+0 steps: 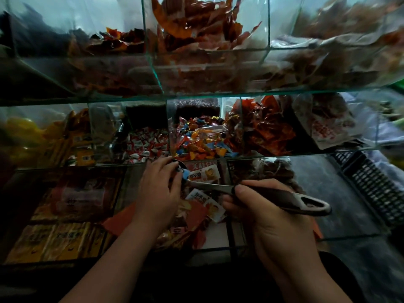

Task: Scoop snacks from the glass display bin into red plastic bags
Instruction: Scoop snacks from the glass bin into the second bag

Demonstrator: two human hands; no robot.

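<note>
The right hand (273,217) grips the scoop (218,189) by its dark handle, at 4 o'clock from centre, and the shaft runs from it toward 10 o'clock. The left hand (157,186) meets the bowl near centre. Its fingers curl over the bowl and over a blue-wrapped candy (186,172) in it. Just beyond the bowl, at 12 o'clock, is the glass bin (168,119) of bright wrapped candies. The red bag (115,223) shows under the left wrist, at 7 o'clock from the bowl, beside printed packets (205,173). A black crate (371,186) sits at 3 o'clock.
</note>
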